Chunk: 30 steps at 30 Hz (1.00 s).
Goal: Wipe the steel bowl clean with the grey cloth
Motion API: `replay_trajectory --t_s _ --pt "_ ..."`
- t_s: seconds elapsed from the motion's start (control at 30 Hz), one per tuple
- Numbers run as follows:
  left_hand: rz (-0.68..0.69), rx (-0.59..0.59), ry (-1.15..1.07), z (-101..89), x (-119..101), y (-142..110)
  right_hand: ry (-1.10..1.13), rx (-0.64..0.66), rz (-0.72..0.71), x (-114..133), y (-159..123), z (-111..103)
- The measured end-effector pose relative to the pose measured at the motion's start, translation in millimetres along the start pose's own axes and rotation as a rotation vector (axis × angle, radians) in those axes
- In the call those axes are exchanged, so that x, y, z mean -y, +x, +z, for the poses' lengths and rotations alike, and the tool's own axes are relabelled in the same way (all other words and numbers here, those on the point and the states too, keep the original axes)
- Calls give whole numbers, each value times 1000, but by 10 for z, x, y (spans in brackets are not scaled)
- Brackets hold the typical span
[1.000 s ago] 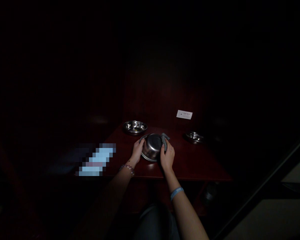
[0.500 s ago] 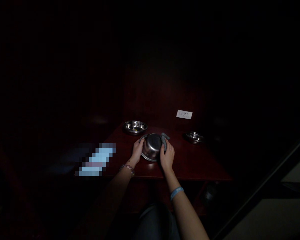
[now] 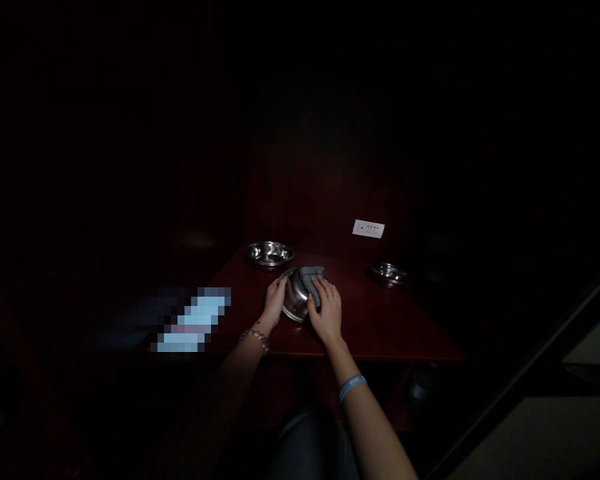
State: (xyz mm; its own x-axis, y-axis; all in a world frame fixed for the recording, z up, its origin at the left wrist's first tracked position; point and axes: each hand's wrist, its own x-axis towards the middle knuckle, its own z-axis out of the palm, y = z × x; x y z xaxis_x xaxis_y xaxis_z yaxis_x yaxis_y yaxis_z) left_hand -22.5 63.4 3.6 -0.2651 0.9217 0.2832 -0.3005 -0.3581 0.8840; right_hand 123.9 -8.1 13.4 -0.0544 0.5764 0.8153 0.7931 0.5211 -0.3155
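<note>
The left hand [image 3: 274,305] grasps the rim of an upturned metal bowl [image 3: 293,299] at its 9 o'clock, apparently to steady it, while the right hand [image 3: 329,319] grasps a grey cloth [image 3: 311,279] and presses it against the bowl at about 2 o'clock, fingers spread probably for even pressure. That bowl is over the middle of the dark red table [image 3: 380,330], within both hands' reach; a shallow dish [image 3: 253,257] sits near its 11 o'clock and a smaller dish [image 3: 390,274] well apart toward 2 o'clock, seemingly leaving elbow room.
</note>
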Motion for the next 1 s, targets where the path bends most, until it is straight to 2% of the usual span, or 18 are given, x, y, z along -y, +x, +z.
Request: replay_trajectory --t_s 0.13,0.37,0.67,0.8,1.0 --pt "1 7 -20 5 -13 -9 19 74 -105 84 13 -54" --pt "22 19 -52 1 -49 -54 33 126 -194 174 27 -108" --pt "-173 -18 -102 33 -96 -34 50 123 -189 169 29 -102" --pt "-177 22 -122 38 -127 -58 61 117 -207 155 26 -92" --pt "-184 8 -95 44 -168 -91 58 112 -206 147 25 -87"
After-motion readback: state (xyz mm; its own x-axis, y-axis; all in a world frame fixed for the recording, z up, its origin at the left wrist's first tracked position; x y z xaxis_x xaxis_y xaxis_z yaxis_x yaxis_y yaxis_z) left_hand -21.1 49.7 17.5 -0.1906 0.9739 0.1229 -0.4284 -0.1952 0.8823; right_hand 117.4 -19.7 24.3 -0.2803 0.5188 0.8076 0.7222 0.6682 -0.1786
